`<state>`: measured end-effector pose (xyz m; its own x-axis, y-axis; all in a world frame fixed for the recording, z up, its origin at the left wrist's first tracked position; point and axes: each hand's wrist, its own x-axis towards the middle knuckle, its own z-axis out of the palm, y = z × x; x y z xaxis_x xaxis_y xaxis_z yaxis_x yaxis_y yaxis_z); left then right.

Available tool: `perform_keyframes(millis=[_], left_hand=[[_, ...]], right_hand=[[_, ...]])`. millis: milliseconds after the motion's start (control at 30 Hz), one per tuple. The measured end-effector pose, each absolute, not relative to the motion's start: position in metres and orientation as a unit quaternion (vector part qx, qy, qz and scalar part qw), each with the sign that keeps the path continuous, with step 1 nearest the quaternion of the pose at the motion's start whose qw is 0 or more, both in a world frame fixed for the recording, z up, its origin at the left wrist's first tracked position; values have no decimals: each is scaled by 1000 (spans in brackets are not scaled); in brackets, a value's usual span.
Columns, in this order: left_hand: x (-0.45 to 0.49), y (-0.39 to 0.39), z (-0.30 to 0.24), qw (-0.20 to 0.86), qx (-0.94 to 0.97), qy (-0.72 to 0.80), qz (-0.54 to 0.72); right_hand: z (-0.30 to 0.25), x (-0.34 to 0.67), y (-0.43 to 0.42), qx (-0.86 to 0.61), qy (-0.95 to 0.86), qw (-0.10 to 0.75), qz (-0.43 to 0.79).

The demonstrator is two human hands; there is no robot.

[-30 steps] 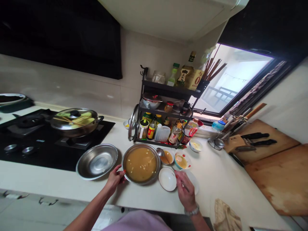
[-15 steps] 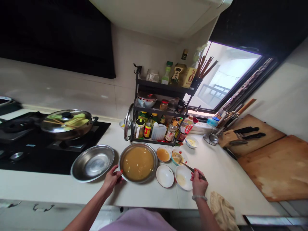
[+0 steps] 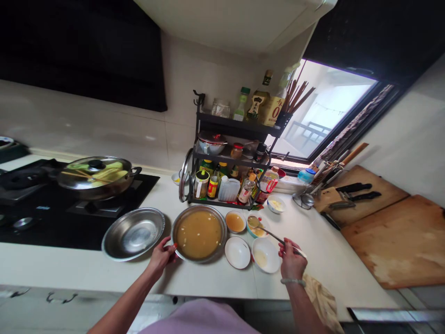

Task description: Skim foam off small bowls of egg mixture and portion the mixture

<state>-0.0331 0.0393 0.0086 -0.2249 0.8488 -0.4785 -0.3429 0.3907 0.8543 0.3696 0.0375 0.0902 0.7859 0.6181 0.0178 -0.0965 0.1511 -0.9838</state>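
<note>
My left hand (image 3: 162, 256) grips the near left rim of a steel basin (image 3: 174, 221) filled with brownish liquid that has pale bits floating in it. In my right hand (image 3: 292, 260) is the handle of a spoon (image 3: 274, 236), held slantwise. Its head is over or in a small bowl (image 3: 249, 233) of yellowish paste, and I cannot tell whether it touches the contents. Beside that bowl stands a small bowl of orange-brown liquid (image 3: 235, 222). Closer to me are a white dish (image 3: 238, 253) and a white bowl with a little pale residue (image 3: 266, 255).
An empty steel basin (image 3: 134, 234) sits at left, by a stove with a lidded pan (image 3: 97, 178). Behind the bowls rises a black rack (image 3: 236, 160) of bottles and jars. Cutting boards (image 3: 396, 241), a knife block (image 3: 328, 199) and a cloth (image 3: 320, 297) are on the right.
My right hand has shifted slightly right, and the spoon's head has moved a little up and left at the paste bowl. My left hand stays on the basin rim.
</note>
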Motion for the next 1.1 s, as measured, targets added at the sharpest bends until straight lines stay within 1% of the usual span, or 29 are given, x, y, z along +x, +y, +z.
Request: perform_keyframes(millis=[233, 367, 467, 567, 633, 733, 900, 1100], left_hand=[[-32, 39, 8, 583, 217, 593, 511], [-32, 39, 8, 585, 218, 587, 516], [-32, 39, 7, 590, 216, 583, 515], [-33, 39, 6, 592, 215, 580, 516], [-33, 39, 5, 591, 214, 580, 518], [-33, 39, 6, 590, 217, 583, 514], [-32, 38, 7, 584, 220, 588, 515], [-33, 40, 6, 580, 218, 595, 512]], right_hand=[[106, 328, 30, -579, -306, 695, 298], [102, 301, 23, -573, -388, 646, 321], [98, 288, 14, -555, -507, 592, 291], [99, 285, 6, -488, -648, 544, 216], [101, 291, 5, -457, -692, 534, 165], [102, 309, 10, -498, -644, 563, 142], [85, 354, 27, -635, -441, 616, 147], [56, 381, 37, -666, -351, 632, 185]])
